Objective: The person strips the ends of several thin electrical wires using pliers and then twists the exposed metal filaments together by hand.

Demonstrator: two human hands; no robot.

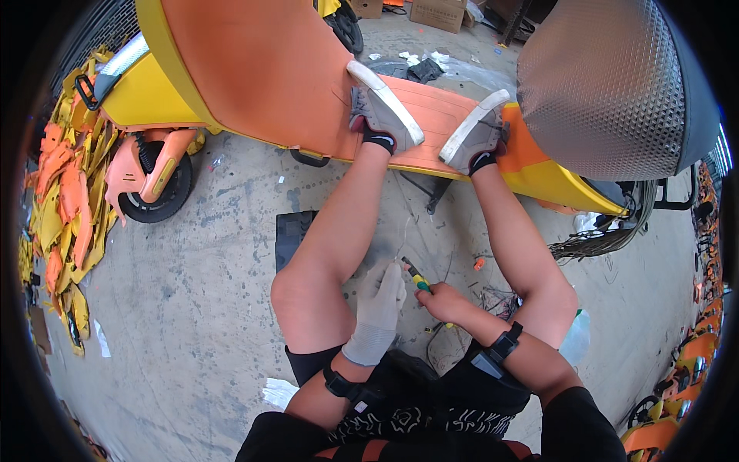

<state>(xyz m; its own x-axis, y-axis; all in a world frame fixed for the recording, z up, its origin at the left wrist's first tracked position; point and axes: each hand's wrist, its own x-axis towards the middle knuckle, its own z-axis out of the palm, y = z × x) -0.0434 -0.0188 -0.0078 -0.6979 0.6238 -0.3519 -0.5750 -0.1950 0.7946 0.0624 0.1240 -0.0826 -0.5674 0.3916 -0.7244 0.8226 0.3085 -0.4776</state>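
My left hand [377, 304] wears a pale knitted glove and pinches a thin pale wire [406, 231], its fingertips close to the jaws of a hand tool. My bare right hand [442, 302] grips that tool, pliers with green and yellow handles [419, 279], angled up toward the left hand. Between and below my legs lie tangled wires [496, 302] and a small orange piece [479, 263] on the concrete floor. My shoes rest on the orange footboard [419, 92] of a yellow and orange scooter in front of me.
A pile of yellow and orange body panels [65, 208] lies at the left, beside the scooter's front wheel [165, 200]. A silver quilted seat cover [600, 85] is at upper right, a cable bundle [608, 239] below it. Rows of scooters [693, 346] line the right edge. Cardboard boxes [435, 14] stand behind.
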